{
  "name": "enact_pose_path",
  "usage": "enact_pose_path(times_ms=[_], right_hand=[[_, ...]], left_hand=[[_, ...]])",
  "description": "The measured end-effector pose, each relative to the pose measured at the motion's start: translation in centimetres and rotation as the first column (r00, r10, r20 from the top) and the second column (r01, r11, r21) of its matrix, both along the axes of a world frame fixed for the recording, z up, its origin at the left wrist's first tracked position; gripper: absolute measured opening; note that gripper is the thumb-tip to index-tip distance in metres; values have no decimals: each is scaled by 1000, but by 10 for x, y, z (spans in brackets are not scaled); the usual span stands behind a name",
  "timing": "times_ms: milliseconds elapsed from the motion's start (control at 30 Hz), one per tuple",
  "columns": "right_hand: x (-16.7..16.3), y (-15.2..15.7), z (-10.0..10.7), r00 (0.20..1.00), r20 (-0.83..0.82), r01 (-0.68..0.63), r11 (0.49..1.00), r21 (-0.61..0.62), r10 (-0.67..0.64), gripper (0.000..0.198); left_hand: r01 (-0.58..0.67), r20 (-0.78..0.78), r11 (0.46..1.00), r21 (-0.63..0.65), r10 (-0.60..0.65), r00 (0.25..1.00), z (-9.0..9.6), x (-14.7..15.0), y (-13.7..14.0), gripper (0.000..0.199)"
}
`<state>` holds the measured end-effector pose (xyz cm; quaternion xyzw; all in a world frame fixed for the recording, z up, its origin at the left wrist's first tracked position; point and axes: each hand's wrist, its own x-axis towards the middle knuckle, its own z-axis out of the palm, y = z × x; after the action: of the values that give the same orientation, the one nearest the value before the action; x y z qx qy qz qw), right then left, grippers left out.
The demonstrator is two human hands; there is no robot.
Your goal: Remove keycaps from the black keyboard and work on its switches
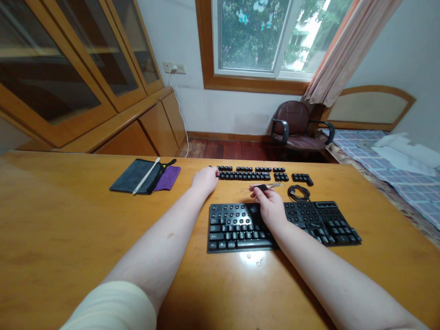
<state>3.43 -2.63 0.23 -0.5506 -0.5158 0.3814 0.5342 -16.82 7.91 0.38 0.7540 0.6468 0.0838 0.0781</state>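
Note:
On the wooden desk lies a black keyboard (pixel 247 245), its upper rows bare of keycaps while the lower rows still carry theirs. Behind it, removed black keycaps (pixel 244 175) stand in rows and small blocks. My left hand (pixel 205 179) is at the left end of these rows, fingers pinched around a black keycap that they largely hide. My right hand (pixel 271 206) is closed above the keyboard's upper middle. It grips a keycap puller (pixel 262 187) by its black handle, with thin wire loops pointing left and a pale end on the right.
A coiled black cable (pixel 298 194) lies behind the keyboard. To the left are a grey pouch (pixel 129 176), a pale stick (pixel 146 176) across it and a purple cloth (pixel 168 178). An office chair (pixel 294 126) stands beyond the desk, a bed (pixel 402 160) at right.

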Motion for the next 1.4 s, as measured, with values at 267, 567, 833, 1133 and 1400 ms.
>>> enact_pose_path(times_ms=[267,567,833,1133,1400], right_hand=[[2,1,-3,1000,14,-7,1000,12,7,41],[-3,-2,-8,978,98,-182,983,-9,182,33],[-3,-2,-11,980,95,-174,985,-8,174,34],[-3,-2,-12,979,107,-172,985,-15,173,34],[-3,-1,-11,981,92,-172,985,-20,173,35]], left_hand=[[-7,3,1000,18,7,1000,2,1,0,20],[-109,7,993,42,109,994,0,4,-2,30],[-119,21,993,13,119,993,3,5,-2,25],[-104,49,994,-24,105,993,2,6,-1,25],[-106,50,994,-19,107,993,2,5,-1,26]])
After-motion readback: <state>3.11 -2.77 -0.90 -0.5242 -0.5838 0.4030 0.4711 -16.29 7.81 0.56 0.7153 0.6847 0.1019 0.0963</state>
